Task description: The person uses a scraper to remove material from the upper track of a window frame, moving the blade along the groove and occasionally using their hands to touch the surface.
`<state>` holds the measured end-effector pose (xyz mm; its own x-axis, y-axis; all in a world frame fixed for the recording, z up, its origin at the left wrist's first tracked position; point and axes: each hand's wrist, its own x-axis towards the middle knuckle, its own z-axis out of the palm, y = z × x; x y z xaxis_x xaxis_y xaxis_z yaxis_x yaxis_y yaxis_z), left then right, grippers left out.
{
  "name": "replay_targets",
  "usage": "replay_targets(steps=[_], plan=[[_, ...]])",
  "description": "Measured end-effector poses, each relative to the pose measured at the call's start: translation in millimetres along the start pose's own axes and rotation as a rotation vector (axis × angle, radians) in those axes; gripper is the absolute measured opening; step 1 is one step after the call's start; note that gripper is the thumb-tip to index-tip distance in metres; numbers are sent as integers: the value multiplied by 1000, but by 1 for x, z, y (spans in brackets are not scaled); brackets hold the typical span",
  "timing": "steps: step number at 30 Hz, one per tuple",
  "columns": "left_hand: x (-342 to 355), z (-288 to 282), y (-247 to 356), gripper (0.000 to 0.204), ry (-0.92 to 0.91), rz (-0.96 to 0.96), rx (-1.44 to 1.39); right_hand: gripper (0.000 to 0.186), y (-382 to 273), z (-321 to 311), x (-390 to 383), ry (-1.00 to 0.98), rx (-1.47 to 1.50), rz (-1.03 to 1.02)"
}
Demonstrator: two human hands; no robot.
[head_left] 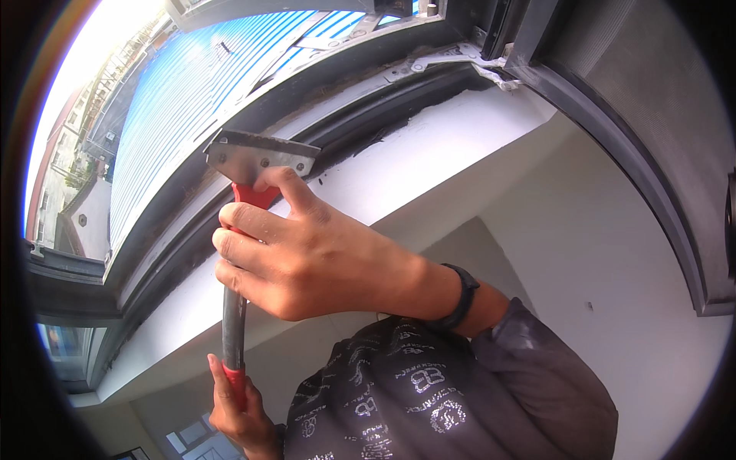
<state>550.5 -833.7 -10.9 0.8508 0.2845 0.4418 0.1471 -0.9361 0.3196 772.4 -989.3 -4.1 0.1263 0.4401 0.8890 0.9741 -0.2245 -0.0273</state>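
Observation:
A long-handled scraper (234,330) with a wide metal blade head and a red and grey handle stands nearly upright in front of me. High on its handle, just below the head, the fingers of my right hand (284,261) are wrapped round it. The thumb and index side of that hand lies against the red neck by the blade. Lower down, my left hand (241,418) holds the red end of the handle. The blade head is over the dark window frame (337,130), by the white sill (429,146); whether it touches cannot be told.
An open grey window sash (613,153) curves along the right. Dark smears and crumbs lie along the sill's frame edge. Metal hinge arms (322,42) show at the top. Outside is a blue corrugated roof (184,84). A grey panel (475,253) shows below the sill.

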Motion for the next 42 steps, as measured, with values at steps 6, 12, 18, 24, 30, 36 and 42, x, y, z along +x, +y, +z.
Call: replay_targets(steps=[6, 12, 18, 24, 30, 36, 42], plan=[[4, -10, 17, 52, -48, -31, 78, 8, 3, 4, -1, 80, 23, 3], [4, -14, 22, 53, -48, -73, 36, 9, 3, 6, 0, 100, 39, -3], [1, -16, 22, 52, -34, -54, 88, 10, 3, 1, -2, 58, 61, 21], [-1, -11, 15, 61, -16, -64, 50, 11, 5, 1, 0, 70, 85, 40], [5, -15, 21, 58, -19, -53, 83, 12, 5, -1, -1, 51, 56, 53], [25, -11, 44, 49, -55, 40, 144, 11, 22, -20, -6, 84, -53, 87], [45, -6, 52, 47, -45, 102, 156, 8, 31, -28, -8, 60, -100, 60]])
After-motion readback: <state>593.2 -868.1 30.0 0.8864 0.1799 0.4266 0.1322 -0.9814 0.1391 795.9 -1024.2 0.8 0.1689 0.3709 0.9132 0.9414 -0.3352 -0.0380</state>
